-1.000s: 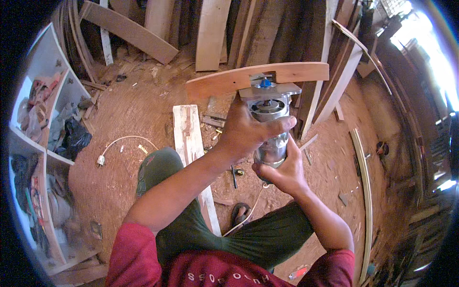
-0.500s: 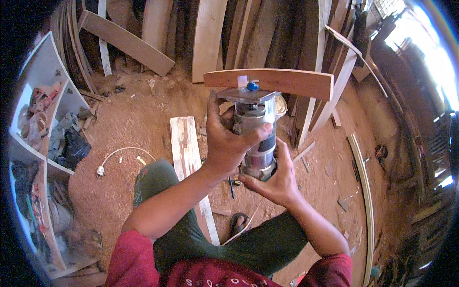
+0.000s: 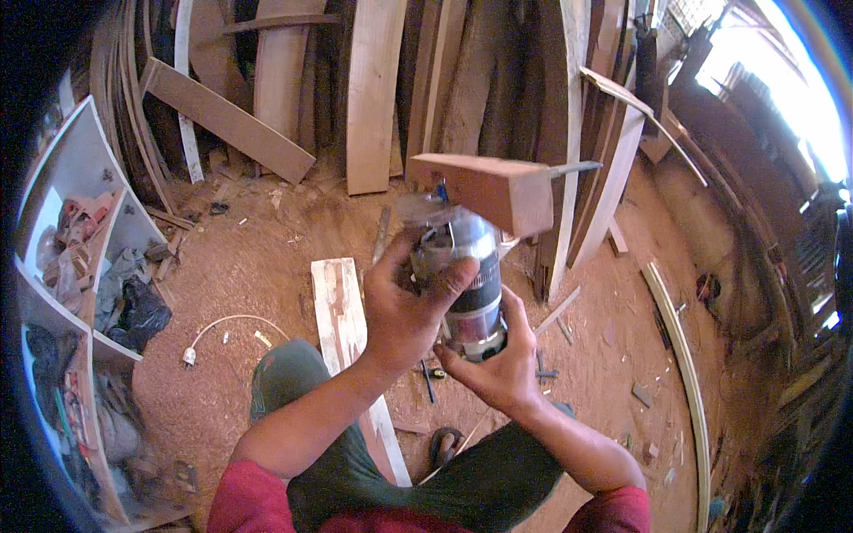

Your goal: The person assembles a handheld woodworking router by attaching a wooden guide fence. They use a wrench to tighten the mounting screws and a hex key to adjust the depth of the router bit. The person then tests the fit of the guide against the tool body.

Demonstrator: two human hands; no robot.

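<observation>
I hold a trim router (image 3: pixel 476 282) in both hands, its black and silver body tilted, its clear base uppermost. My left hand (image 3: pixel 398 306) wraps round the upper body just under the base, thumb across the front. My right hand (image 3: pixel 499 366) grips the lower end, fingers behind and thumb in front. On top of the base sits a reddish-brown wooden block (image 3: pixel 498 193), its cut end turned toward me. A thin grey strip (image 3: pixel 577 167) sticks out beyond the block to the right. Something small and blue (image 3: pixel 442 191) shows at the base, partly blurred.
A white-streaked board (image 3: pixel 340 306) lies by my left knee. A screwdriver (image 3: pixel 430 382) and a cable with a plug (image 3: pixel 189 355) lie on the dusty floor. Planks (image 3: pixel 373 98) lean at the back. An open shelf unit (image 3: pixel 98 333) stands left; a long strip (image 3: pixel 680 355) lies right.
The router with its wooden block has turned in my hands, so the block shows its end instead of its long side. Both hands keep their grip and sit slightly lower and left.
</observation>
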